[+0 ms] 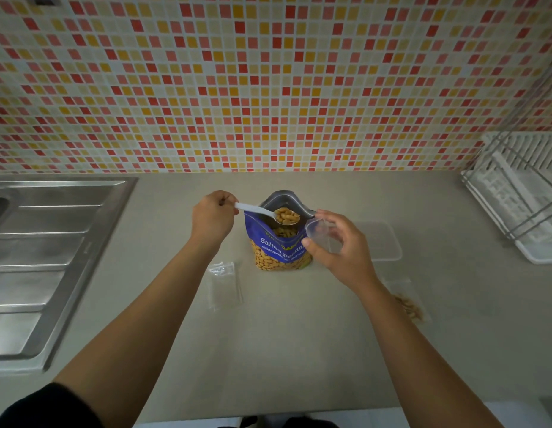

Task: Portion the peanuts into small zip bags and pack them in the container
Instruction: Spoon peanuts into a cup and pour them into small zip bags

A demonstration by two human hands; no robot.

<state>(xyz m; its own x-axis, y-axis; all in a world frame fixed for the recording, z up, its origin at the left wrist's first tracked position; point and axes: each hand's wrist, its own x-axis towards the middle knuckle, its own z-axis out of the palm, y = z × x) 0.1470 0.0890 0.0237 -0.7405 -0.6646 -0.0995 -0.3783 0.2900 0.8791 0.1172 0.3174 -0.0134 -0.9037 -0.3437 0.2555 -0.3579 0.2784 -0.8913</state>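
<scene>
Blue "Salted Peanuts" pouch behind right hand

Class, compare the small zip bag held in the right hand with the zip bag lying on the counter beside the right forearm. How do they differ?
The held zip bag is lifted beside the peanut pouch; the counter zip bag lies flat. The held bag looks empty, while the counter bag holds peanuts. The right hand grips the held one; nothing touches the other. Both are small and clear.

The blue peanut bag bears white lettering "Salted Peanu…", partly covered; smaller script beneath is not legible.
</scene>
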